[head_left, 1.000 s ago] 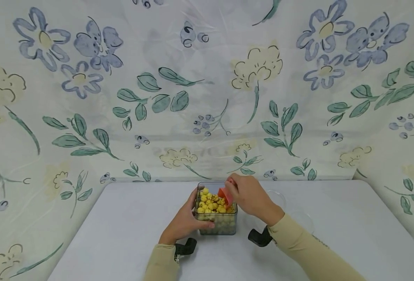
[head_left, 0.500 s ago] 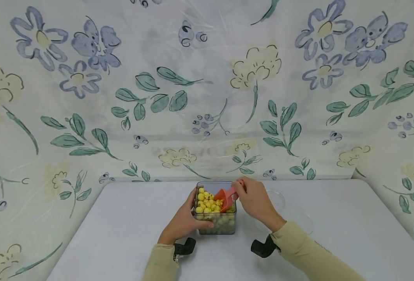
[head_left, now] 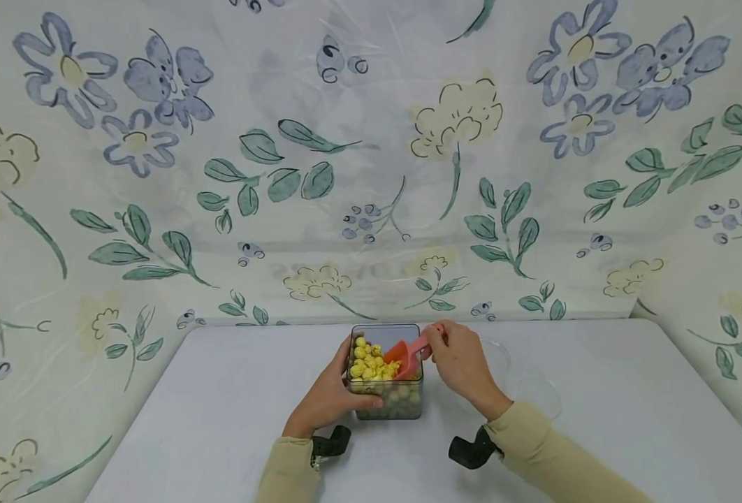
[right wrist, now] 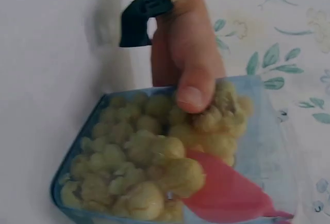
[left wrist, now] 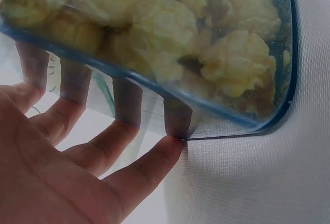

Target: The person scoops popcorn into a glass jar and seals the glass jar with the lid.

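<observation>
A clear square plastic container (head_left: 402,333) stands on the table, filled with yellow popcorn (head_left: 365,368). My left hand (head_left: 328,399) grips it, thumb across the front wall and fingers along the left side; the left wrist view shows those fingers (left wrist: 149,167) against the wall. With my right hand (head_left: 464,360) I pinch the handle of a red-pink scoop (head_left: 404,360). Its bowl is down among the popcorn at the container's right side, with some pieces at its mouth. In the right wrist view the scoop (right wrist: 227,190) shows through the clear wall; the right hand is out of that view.
Two faint transparent round pieces, a farther one (head_left: 498,355) and a nearer one (head_left: 542,398), lie on the white table (head_left: 233,398) right of the container. A floral cloth (head_left: 371,209) hangs behind the table's far edge. Black wrist cameras (head_left: 471,450) jut from both wrists.
My right hand has moved right, drawing the scoop's handle outward and lower while the bowl stays in the popcorn. Popcorn near the scoop has shifted. The left hand keeps its grip on the container.
</observation>
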The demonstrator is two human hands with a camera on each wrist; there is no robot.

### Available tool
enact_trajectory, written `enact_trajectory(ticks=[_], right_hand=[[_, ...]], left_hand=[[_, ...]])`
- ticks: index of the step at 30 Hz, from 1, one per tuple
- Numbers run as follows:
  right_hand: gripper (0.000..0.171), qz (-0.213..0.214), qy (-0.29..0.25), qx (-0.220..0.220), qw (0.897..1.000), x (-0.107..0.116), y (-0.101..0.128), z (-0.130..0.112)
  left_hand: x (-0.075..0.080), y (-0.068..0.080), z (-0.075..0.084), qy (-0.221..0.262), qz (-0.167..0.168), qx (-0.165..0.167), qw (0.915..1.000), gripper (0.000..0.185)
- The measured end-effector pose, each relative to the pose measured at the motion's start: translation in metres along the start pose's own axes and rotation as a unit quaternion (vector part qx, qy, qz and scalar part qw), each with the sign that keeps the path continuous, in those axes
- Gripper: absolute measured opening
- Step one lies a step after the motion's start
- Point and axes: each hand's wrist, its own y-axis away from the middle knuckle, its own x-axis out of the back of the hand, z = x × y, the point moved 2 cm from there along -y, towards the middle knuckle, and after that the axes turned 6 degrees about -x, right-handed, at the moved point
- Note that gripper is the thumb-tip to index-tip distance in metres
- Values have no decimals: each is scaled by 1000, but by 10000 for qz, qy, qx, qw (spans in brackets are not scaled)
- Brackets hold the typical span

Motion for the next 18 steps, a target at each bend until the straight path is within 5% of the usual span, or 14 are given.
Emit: enact_trajectory(ticks=[6,13,18], right_hand=[[22,56,20,605,9981,-6,6,3],[31,19,-175,-281,9995,0,5,6],[26,-147,-302,-456,9984,0,7,4]], left_hand=[[-1,1,1,92,18,25,10000,130],[-1,2,1,88,2,24,10000,130],[-1,1,0,194,-28,-42,9998,126]])
